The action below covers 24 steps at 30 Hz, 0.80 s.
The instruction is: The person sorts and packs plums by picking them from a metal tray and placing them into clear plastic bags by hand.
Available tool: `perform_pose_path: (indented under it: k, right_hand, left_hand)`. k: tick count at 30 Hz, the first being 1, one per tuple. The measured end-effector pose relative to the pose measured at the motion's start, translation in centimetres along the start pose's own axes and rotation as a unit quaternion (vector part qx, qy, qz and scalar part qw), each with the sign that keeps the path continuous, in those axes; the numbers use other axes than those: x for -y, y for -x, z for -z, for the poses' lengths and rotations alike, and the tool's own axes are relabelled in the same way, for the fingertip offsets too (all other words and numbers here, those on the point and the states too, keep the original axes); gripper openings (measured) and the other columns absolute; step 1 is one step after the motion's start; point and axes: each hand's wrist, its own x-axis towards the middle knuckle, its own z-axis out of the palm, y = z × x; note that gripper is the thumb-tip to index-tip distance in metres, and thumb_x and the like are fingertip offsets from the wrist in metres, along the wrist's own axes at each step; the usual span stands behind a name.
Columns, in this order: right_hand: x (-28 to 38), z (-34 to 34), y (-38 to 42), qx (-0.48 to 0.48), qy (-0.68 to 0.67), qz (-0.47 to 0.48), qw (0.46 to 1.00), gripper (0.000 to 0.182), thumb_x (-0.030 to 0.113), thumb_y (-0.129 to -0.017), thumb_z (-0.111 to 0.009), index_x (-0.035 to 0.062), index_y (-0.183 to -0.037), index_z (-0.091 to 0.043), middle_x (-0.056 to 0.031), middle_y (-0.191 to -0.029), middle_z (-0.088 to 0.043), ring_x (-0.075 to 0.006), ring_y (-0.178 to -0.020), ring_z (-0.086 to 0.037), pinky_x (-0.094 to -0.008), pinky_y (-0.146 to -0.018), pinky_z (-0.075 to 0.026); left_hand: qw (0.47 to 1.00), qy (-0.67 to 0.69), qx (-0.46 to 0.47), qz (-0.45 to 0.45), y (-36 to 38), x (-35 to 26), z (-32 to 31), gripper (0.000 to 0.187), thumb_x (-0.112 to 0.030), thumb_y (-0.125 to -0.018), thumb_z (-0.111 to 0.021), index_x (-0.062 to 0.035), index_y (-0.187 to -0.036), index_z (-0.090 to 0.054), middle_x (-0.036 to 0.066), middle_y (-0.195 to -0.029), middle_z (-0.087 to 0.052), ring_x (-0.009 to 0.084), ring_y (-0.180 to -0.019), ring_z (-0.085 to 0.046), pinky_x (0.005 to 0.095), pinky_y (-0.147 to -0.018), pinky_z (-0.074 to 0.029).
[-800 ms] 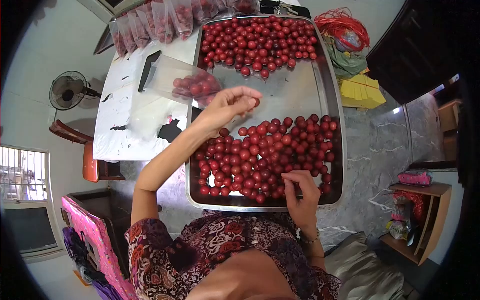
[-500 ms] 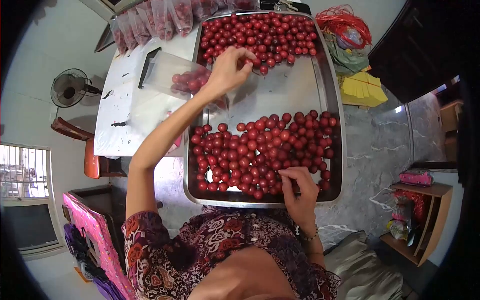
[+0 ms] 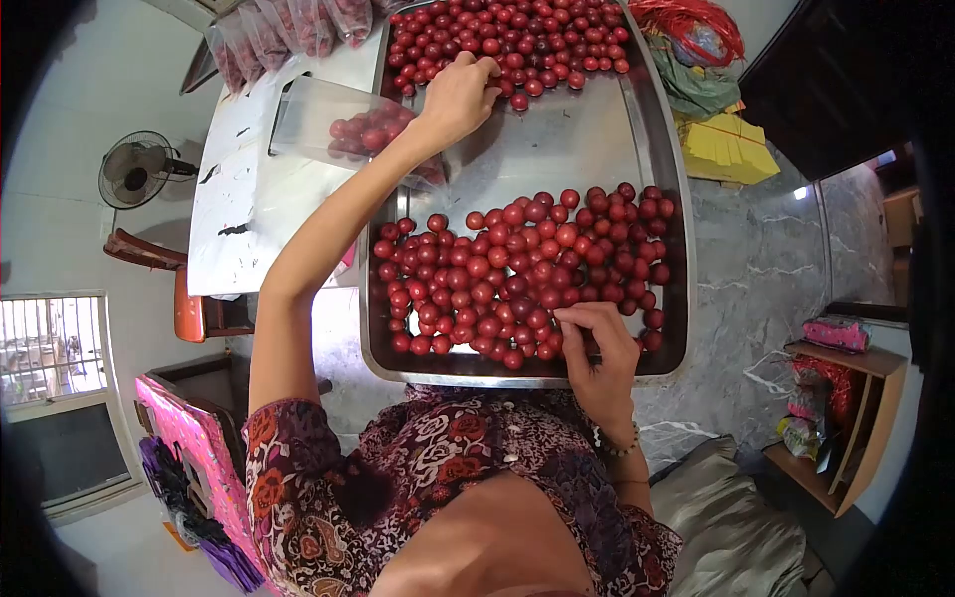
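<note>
My left hand [image 3: 460, 99] reaches over to the near edge of the far pile of small round red plums [image 3: 537, 50]. Its thumb and index finger are curled around a plum at the pile's edge. My right hand [image 3: 603, 358] hovers at the lower right of the near pile of red plums [image 3: 487, 274], thumb and index finger pinched together. Whatever they hold, if anything, is hidden. Both piles lie in a large metal tray [image 3: 676, 298]. Beside my left forearm, a clear plastic bag [image 3: 308, 119] with several plums in it lies across the tray's left rim.
Filled bags [image 3: 264, 40] stand in a row at the back of the white table [image 3: 234, 214]. Right of the tray are red string [image 3: 696, 25] and yellow sheets [image 3: 731, 154]. An orange chair [image 3: 189, 303] and a fan [image 3: 134, 169] are at left, a wooden shelf [image 3: 860, 423] at right.
The whole scene sits higher in view, as the camera has tilted. My left hand stays at the far pile's edge and my right hand stays by the near pile, with little change in pose.
</note>
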Motion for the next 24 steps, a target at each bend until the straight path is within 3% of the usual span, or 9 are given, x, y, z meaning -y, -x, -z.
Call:
perform_pose_path:
  k: [2, 4, 6, 12, 23, 24]
  right_hand:
    - [0.0, 0.0, -0.1, 0.0, -0.002, 0.0, 1.0, 0.017, -0.003, -0.086, -0.065, 0.0033, -0.101, -0.069, -0.0122, -0.094, -0.065, -0.026, -0.083, -0.065, -0.0323, -0.071, -0.052]
    - [0.1, 0.1, -0.1, -0.001, -0.005, 0.0, 1.0, 0.018, -0.003, -0.085, -0.064, 0.0033, -0.101, -0.068, -0.0121, -0.094, -0.064, -0.026, -0.083, -0.065, -0.0324, -0.071, -0.052]
    - [0.1, 0.1, -0.1, 0.004, -0.006, -0.006, 1.0, 0.017, -0.003, -0.085, -0.064, 0.0033, -0.101, -0.068, -0.0119, -0.093, -0.064, -0.0261, -0.083, -0.065, -0.0326, -0.071, -0.052]
    - [0.0, 0.0, -0.1, 0.003, 0.004, -0.002, 1.0, 0.017, -0.003, -0.085, -0.065, 0.0036, -0.1, -0.068, -0.0117, -0.093, -0.064, -0.0264, -0.083, -0.066, -0.0331, -0.07, -0.052]
    - [-0.1, -0.2, -0.1, -0.003, 0.011, -0.007, 1.0, 0.016, -0.002, -0.085, -0.065, 0.0039, -0.1, -0.068, -0.0114, -0.093, -0.064, -0.0263, -0.082, -0.065, -0.0333, -0.07, -0.052]
    - [-0.1, -0.2, -0.1, -0.002, 0.011, -0.007, 1.0, 0.017, -0.003, -0.085, -0.065, 0.004, -0.1, -0.068, -0.0114, -0.092, -0.064, -0.0263, -0.082, -0.065, -0.0334, -0.07, -0.052]
  left_hand:
    - [0.999, 0.019, -0.017, -0.019, 0.9, -0.7, 0.9, 0.023, -0.016, -0.084, -0.068, -0.0054, -0.104, -0.063, 0.015, -0.098, -0.061, 0.0338, -0.086, -0.064, 0.0449, -0.075, -0.051]
    - [0.989, 0.115, 0.035, -0.083, 2.9, -2.6, 3.0, 0.024, -0.019, -0.084, -0.071, -0.0046, -0.103, -0.064, 0.013, -0.092, -0.061, 0.0296, -0.081, -0.064, 0.0402, -0.072, -0.051]
    - [0.967, 0.233, 0.095, -0.051, 5.6, -4.9, 4.4, 0.028, -0.024, -0.083, -0.075, -0.0042, -0.1, -0.066, 0.011, -0.086, -0.061, 0.0263, -0.077, -0.064, 0.0358, -0.07, -0.052]
    - [0.958, 0.182, 0.212, -0.061, 11.2, -8.6, 7.4, 0.04, -0.029, -0.077, -0.081, -0.0011, -0.1, -0.064, 0.013, -0.087, -0.061, 0.0292, -0.079, -0.066, 0.0377, -0.07, -0.052]
    - [0.96, 0.19, 0.195, -0.064, 12.5, -8.0, 6.3, 0.032, -0.02, -0.077, -0.081, -0.0018, -0.1, -0.068, 0.013, -0.093, -0.063, 0.0313, -0.083, -0.066, 0.0384, -0.074, -0.052]
    - [0.955, 0.222, 0.184, -0.067, 12.4, -7.9, 6.3, 0.031, -0.018, -0.077, -0.08, -0.0018, -0.1, -0.069, 0.011, -0.092, -0.064, 0.0266, -0.083, -0.066, 0.0359, -0.074, -0.052]
